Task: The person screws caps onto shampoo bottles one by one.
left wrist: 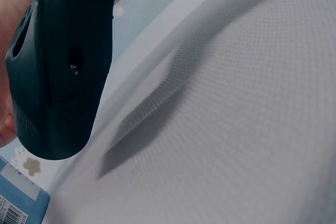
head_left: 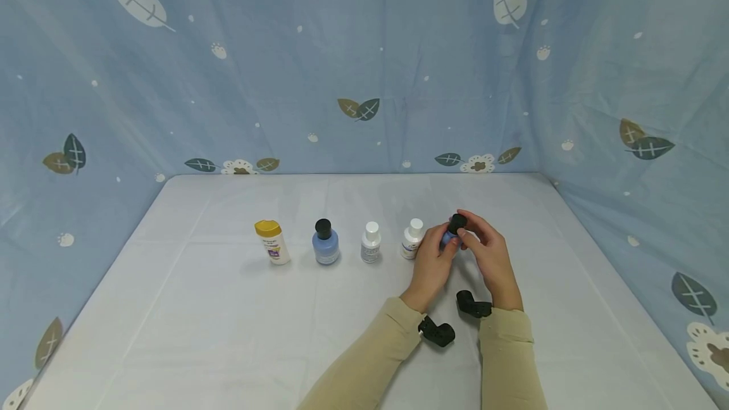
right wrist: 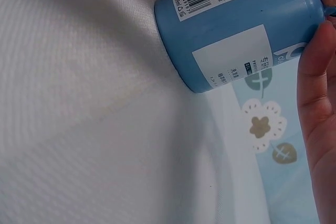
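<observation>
Both hands are at a blue bottle (head_left: 448, 237) with a black cap (head_left: 458, 223), on the right half of the table. My left hand (head_left: 431, 269) holds the bottle's body from the left side. The fingers of my right hand (head_left: 488, 255) pinch around the black cap. In the right wrist view the blue bottle (right wrist: 231, 40) shows its barcode label, its base against the cloth. Just a corner of the bottle (left wrist: 23, 195) appears in the left wrist view. Beside my left hand stands a white bottle (head_left: 411, 242), partly covered by that hand.
Left of the hands, in a row, stand another white-capped bottle (head_left: 371, 244), a second blue bottle (head_left: 326, 245) with a black cap, and a white bottle with a yellow cap (head_left: 274, 243). A white cloth (head_left: 228, 334) covers the table; patterned blue curtains (head_left: 285, 68) surround it.
</observation>
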Motion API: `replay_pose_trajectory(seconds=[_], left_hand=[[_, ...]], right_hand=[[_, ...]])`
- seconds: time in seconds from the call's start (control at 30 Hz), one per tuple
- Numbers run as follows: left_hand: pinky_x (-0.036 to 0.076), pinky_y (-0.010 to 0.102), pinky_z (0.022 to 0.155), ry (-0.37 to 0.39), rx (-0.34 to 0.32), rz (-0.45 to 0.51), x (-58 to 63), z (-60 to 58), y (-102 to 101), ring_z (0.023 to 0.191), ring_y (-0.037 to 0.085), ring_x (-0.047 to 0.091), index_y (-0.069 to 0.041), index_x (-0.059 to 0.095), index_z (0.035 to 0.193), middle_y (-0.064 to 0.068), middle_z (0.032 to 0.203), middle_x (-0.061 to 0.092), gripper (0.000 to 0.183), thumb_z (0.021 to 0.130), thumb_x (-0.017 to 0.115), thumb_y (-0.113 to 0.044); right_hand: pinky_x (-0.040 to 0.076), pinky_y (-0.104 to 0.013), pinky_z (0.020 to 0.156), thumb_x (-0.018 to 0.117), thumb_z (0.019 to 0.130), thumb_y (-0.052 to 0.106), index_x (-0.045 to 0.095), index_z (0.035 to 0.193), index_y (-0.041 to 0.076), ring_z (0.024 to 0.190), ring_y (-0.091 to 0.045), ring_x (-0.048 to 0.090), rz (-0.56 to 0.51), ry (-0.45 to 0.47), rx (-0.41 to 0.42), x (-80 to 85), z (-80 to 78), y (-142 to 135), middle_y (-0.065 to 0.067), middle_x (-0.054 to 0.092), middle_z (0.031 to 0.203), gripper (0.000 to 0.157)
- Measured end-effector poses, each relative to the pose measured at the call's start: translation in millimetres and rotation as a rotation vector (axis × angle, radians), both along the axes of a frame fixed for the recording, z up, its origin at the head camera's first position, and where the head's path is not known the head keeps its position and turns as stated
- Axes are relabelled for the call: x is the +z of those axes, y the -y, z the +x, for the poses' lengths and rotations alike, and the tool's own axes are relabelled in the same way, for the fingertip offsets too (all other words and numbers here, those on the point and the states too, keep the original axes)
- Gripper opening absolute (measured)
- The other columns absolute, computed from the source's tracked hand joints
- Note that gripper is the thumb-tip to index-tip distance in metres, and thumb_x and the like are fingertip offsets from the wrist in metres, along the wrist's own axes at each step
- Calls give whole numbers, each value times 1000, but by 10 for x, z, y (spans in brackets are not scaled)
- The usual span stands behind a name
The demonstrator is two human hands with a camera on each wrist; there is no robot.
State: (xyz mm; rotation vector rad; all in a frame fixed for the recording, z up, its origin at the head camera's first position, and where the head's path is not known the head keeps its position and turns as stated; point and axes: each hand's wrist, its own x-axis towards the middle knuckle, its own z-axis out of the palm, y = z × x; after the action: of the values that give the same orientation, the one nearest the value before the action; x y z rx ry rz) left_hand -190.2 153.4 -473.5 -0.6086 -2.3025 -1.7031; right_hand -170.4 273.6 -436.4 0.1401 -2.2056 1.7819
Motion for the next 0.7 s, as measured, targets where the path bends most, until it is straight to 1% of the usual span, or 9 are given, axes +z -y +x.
replay_pose_trajectory(seconds=[0.17, 0.4, 0.53, 0.7], left_hand=[[36, 25, 92, 27, 3, -5, 3, 0, -4, 111, 7, 45, -17, 51, 124, -3, 120, 50, 34, 92, 49, -27], [36, 26, 91, 15, 17, -16, 13, -2, -7, 110, 7, 46, -17, 52, 123, -3, 118, 52, 32, 92, 50, -25], [36, 25, 91, 27, 15, -17, 13, -3, -6, 110, 7, 46, -17, 52, 123, -3, 118, 52, 32, 92, 50, -24], [36, 25, 92, 18, 13, -14, 15, -5, -6, 110, 7, 46, -17, 52, 123, -3, 118, 52, 32, 92, 50, -24]], right_hand=[[44, -24, 67, 59, 87, 19, 51, 126, 12, 103, -17, 48, 2, 0, -5, -9, -10, 3, -7, 53, 112, 40], [45, -24, 66, 61, 85, 21, 52, 124, 14, 105, -16, 47, 12, 23, -29, -27, -29, 4, -6, 53, 111, 40], [45, -23, 65, 62, 85, 22, 52, 123, 14, 105, -16, 47, 7, 27, -39, -35, -38, 11, -6, 53, 111, 41], [45, -22, 62, 62, 85, 20, 51, 125, 14, 102, -15, 48, 13, 4, -50, -54, -43, 21, -7, 52, 111, 42]])
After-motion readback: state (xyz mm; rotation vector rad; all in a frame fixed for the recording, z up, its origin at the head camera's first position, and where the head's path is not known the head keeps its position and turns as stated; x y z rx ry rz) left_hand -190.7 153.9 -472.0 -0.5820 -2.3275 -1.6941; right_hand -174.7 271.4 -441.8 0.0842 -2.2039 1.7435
